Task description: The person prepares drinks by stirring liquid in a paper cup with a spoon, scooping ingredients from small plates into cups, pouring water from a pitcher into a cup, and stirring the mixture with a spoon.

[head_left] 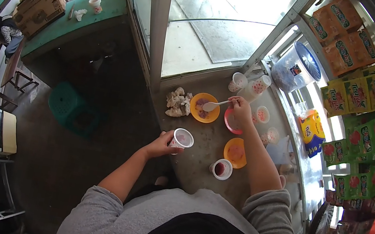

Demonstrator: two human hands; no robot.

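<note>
My left hand (161,145) is wrapped round a white plastic cup (182,138) with red marks, held upright at the counter's left edge. In my right hand (240,110) is a white spoon (217,104), its bowl over a yellow bowl (206,98) of purplish contents. Under my right hand and wrist sits a pink-rimmed bowl (228,122), partly hidden. Nearer my body are an orange bowl (241,158) and a cup with dark red contents (221,169). Crumpled whitish material (179,102) lies left of the yellow bowl.
Several patterned cups (262,114) stand along the counter's right side. A lidded clear tub (292,70) is at the back right, near hanging drink sachets (353,93). Glass panels (204,24) border the far side. A green stool (69,104) stands on the floor at left.
</note>
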